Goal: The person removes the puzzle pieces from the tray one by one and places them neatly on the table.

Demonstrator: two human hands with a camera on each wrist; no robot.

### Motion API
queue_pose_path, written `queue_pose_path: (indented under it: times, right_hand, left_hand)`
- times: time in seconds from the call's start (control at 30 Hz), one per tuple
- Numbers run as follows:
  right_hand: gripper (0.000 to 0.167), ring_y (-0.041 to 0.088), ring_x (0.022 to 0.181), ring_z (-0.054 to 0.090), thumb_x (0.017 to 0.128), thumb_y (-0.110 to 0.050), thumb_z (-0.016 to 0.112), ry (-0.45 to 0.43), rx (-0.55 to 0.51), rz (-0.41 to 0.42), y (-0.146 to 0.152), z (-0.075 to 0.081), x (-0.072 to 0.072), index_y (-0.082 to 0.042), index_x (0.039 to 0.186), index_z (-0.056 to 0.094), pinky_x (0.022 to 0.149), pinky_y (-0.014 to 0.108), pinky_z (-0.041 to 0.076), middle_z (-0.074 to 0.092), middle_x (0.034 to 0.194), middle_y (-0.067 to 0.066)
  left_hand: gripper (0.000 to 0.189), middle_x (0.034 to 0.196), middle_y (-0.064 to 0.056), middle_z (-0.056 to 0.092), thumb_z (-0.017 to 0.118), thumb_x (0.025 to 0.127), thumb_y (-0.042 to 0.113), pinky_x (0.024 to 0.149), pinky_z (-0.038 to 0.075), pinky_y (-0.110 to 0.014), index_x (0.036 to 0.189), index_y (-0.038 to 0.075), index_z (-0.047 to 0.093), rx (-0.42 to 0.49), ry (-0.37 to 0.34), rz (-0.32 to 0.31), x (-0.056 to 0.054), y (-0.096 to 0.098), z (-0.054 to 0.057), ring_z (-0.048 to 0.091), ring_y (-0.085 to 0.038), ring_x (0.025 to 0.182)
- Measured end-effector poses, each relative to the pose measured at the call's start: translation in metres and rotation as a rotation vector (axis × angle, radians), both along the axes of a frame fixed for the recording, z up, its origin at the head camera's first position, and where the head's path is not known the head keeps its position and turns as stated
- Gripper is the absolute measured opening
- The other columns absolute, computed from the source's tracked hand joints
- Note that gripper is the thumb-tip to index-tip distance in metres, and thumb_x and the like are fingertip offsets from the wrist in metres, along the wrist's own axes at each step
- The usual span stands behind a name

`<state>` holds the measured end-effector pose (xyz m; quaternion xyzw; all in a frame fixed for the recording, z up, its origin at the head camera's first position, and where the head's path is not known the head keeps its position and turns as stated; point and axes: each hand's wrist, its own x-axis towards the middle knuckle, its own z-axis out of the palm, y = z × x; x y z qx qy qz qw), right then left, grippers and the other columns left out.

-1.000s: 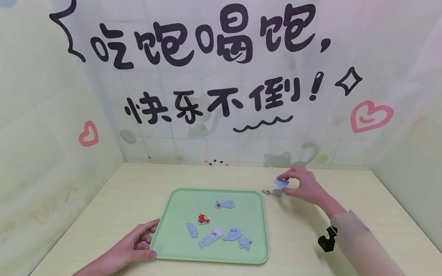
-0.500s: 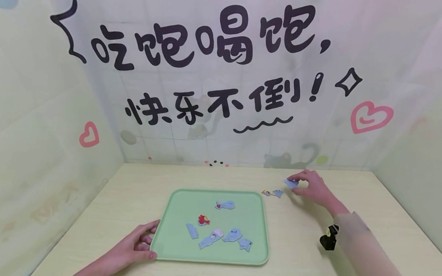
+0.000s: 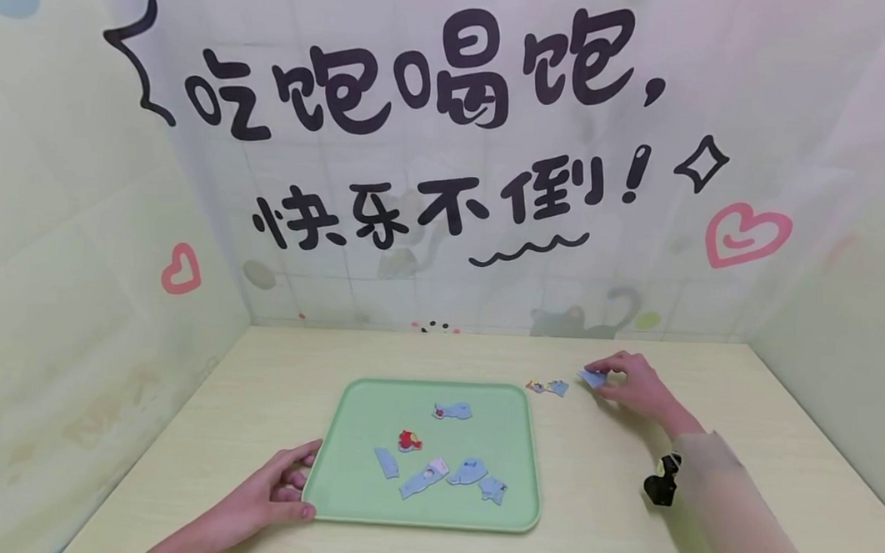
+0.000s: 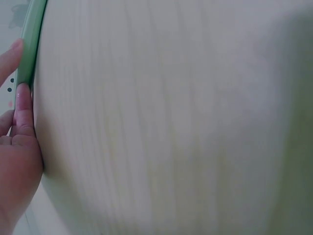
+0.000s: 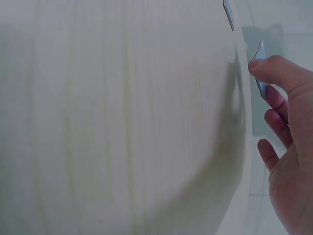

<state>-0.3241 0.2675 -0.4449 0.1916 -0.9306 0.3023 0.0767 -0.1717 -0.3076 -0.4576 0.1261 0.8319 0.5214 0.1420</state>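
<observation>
Pale wooden table [image 3: 705, 424], backdrop wall behind. Green tray [image 3: 349, 489] near front, six small pieces scattered inside. Left hand [image 3: 266, 497] at tray's near-left corner, fingers curled round the rim. Right hand [image 3: 635, 385] well right of tray, fingertips pinching a blue puzzle piece [image 3: 592, 378] low at the tabletop. Two joined pieces [image 3: 548, 387] just beside. Risk: thin flat piece, shallow pinch, likely to slip or land crooked; stray finger could nudge the joined pair apart.
</observation>
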Motion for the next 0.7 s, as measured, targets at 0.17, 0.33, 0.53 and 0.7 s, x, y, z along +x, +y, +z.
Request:
queue_pose_path:
  times: [0.17,0.33,0.53,0.7]
  right_hand:
    - [0.036,0.041,0.112,0.054,0.082,-0.007,0.075,-0.021,-0.032,0.01,0.001,-0.005,0.0,-0.004,0.118,0.07,0.098,0.061,0.04,0.065,0.115,0.021]
    - [0.034,0.039,0.112,0.055,0.084,-0.007,0.075,-0.044,-0.056,0.034,0.002,-0.008,0.001,-0.004,0.117,0.071,0.099,0.061,0.04,0.067,0.114,0.019]
    - [0.033,0.037,0.111,0.057,0.088,-0.011,0.072,-0.067,-0.061,0.041,0.004,-0.01,0.002,-0.005,0.12,0.07,0.096,0.051,0.045,0.065,0.118,0.019]
    - [0.034,0.036,0.113,0.055,0.091,-0.014,0.069,-0.118,-0.062,0.055,0.007,-0.011,0.002,-0.006,0.124,0.068,0.096,0.049,0.043,0.061,0.123,0.021]
  left_hand:
    - [0.094,0.142,-0.02,0.032,0.079,0.083,0.018,0.083,0.049,-0.015,0.156,0.002,0.021,-0.002,-0.011,0.004,0.0,0.0,0.0,0.047,-0.001,0.1]
    - [0.094,0.142,-0.02,0.032,0.079,0.083,0.018,0.083,0.049,-0.016,0.156,0.002,0.021,0.001,-0.013,0.004,0.0,-0.001,-0.001,0.046,-0.001,0.1]
    - [0.094,0.141,-0.02,0.032,0.078,0.083,0.018,0.083,0.049,-0.016,0.156,0.002,0.021,0.002,-0.006,0.003,0.0,-0.002,-0.002,0.046,-0.001,0.101]
    - [0.095,0.141,-0.021,0.032,0.079,0.083,0.018,0.083,0.049,-0.016,0.156,0.002,0.021,0.003,-0.002,-0.001,-0.001,-0.002,-0.002,0.047,-0.001,0.1]
